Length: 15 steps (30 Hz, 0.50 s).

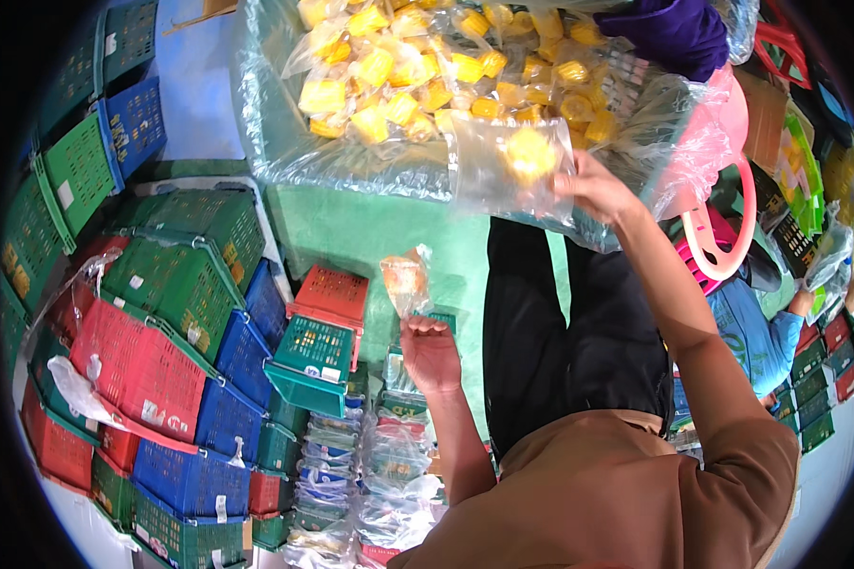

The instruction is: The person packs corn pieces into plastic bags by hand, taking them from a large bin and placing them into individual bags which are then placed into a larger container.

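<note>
My right hand [598, 186] grips the edge of a clear plastic pouch [480, 167] with a yellow corn cob piece [531, 153] inside. That pouch is over the near rim of a large plastic-lined bin [356, 178], where many bagged corn cob pieces [398, 85] are heaped. Lower and to the left, my left hand [430, 355] has its fingers curled at the gathered end of a small clear bag [406, 281]. An orange-brown food piece shows inside that bag; its exact kind is unclear.
Stacked plastic crates in green [171, 291], red [142, 363] and blue [192, 469] rise along the left. Bag-wrapped stacks [398, 455] stand behind my left arm. A pink plastic chair [736, 235] adjoins the bin's right side, near a purple cloth [672, 35]. A person in blue [754, 334] is at the right.
</note>
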Motion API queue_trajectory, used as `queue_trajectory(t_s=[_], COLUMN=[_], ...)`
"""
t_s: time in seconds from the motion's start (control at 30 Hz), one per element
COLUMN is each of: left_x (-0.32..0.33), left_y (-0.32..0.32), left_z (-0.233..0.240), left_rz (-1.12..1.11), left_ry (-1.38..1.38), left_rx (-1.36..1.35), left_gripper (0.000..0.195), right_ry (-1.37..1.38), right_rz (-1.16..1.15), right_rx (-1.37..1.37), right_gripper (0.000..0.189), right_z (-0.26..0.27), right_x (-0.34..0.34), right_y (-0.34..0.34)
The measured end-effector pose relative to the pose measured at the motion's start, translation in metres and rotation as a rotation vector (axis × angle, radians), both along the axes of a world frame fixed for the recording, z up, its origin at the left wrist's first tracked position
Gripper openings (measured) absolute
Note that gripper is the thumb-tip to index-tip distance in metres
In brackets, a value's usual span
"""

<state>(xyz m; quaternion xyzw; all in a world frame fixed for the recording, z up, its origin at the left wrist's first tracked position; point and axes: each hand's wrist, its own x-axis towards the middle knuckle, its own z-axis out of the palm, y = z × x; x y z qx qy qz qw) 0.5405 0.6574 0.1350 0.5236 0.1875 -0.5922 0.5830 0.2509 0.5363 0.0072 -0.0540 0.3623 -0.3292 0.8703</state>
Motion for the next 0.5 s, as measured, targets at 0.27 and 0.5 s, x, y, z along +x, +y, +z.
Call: queue_trajectory(t_s=[0.27,0.5], left_x=[-0.004,-0.014], left_y=[-0.012,-0.030], left_z=[-0.006,-0.008], left_rz=[0.010,-0.192], left_ry=[-0.103,-0.208], left_rx=[0.130,0.164], left_gripper=[0.021,0.038], right_ry=[-0.217,-0.020], right_rz=[0.105,0.206], right_rx=[0.101,-0.229], right_gripper=[0.052,0.057], right_z=[0.048,0.064], right_x=[0.061,0.078], right_y=[0.039,0.043])
